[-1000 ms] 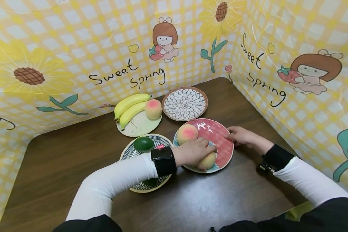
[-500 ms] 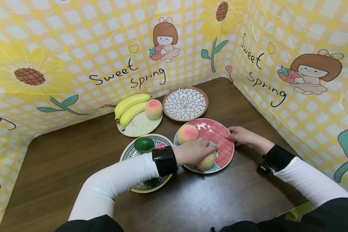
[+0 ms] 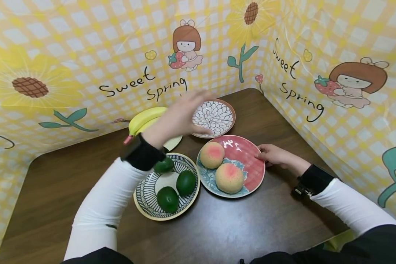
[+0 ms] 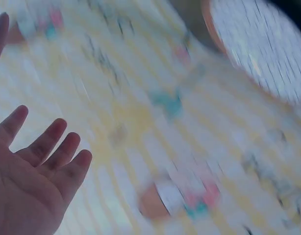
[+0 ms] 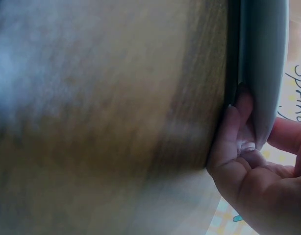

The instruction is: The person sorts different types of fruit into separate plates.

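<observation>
My left hand [image 3: 178,119] is in the air over the back plates with fingers spread, blurred in the head view. In the left wrist view its palm [image 4: 23,191] holds nothing. My right hand [image 3: 277,156] pinches the right rim of the pink and blue plate [image 3: 255,165]; the right wrist view has the thumb on one side of the plate's edge [image 5: 268,63] and fingers beneath. Two peaches, a rear one [image 3: 212,154] and a front one [image 3: 229,178], lie on that plate. Left of it, a black-patterned plate [image 3: 145,211] bears three dark green, smooth oval fruits [image 3: 167,200].
Bananas [image 3: 145,119] lie on a pale plate [image 3: 175,142] at the back, partly hidden by the left hand. A brown-rimmed plate with a petal pattern [image 3: 216,117] stands at the back right. Checked cloth walls [image 3: 85,55] border the wooden table [image 3: 217,234].
My left hand has let go of the front peach, rising back and left from the pink plate. Its arm no longer covers the green fruits in front. The right hand stays on the rim.
</observation>
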Tool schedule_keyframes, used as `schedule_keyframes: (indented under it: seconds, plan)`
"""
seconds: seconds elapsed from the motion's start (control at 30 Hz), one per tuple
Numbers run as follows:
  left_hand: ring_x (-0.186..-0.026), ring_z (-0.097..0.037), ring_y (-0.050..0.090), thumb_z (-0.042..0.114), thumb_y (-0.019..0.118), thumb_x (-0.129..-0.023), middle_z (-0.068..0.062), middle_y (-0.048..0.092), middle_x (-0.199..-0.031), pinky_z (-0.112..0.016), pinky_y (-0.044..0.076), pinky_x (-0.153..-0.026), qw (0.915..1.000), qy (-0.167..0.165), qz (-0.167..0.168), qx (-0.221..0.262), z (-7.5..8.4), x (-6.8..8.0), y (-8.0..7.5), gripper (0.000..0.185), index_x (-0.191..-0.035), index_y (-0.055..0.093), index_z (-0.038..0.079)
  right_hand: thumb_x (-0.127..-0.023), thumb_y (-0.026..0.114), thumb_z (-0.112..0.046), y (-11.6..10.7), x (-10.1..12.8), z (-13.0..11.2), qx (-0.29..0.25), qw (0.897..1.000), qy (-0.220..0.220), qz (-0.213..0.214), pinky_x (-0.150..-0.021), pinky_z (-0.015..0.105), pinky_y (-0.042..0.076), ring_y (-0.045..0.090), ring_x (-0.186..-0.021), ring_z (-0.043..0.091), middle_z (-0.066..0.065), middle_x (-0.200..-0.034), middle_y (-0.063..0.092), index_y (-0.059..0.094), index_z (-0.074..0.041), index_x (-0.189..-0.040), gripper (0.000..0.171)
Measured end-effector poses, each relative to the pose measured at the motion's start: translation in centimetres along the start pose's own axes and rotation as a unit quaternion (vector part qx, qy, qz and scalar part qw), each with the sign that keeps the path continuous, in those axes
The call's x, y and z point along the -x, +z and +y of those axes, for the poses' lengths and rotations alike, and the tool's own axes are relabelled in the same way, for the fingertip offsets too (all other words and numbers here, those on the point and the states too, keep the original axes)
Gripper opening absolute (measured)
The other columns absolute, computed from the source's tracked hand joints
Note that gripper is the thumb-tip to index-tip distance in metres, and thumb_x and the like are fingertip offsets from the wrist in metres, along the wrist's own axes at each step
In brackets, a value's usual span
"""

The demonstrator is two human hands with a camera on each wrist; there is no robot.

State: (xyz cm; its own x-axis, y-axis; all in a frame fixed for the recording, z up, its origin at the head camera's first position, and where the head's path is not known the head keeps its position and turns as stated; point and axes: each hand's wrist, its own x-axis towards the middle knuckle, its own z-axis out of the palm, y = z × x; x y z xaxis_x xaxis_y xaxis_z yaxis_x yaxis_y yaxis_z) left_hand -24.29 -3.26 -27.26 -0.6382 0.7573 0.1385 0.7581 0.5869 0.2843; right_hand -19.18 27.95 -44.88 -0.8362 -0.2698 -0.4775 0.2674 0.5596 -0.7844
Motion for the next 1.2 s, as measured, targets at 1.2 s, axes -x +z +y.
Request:
schedule_keyframes:
  seconds: [1.2]
  plan:
    - [-0.149,-0.052,0.029,0.027,0.085,-0.08,-0.031,0.029,-0.162,-0.059,0.031,-0.122,0.9617,-0.256,-0.098,0.008,-16.1,-0.2,7.0,0.101,-0.161,0.028,0.008,-0.107,0.05,-0.016,0.0,-0.3,0.1,-0.013,1.0,0.009,0.003,-0.078,0.027,0.057,0.061,-0.084,0.009,0.008,-0.101,0.065,0.042,0.012,-0.142,0.046]
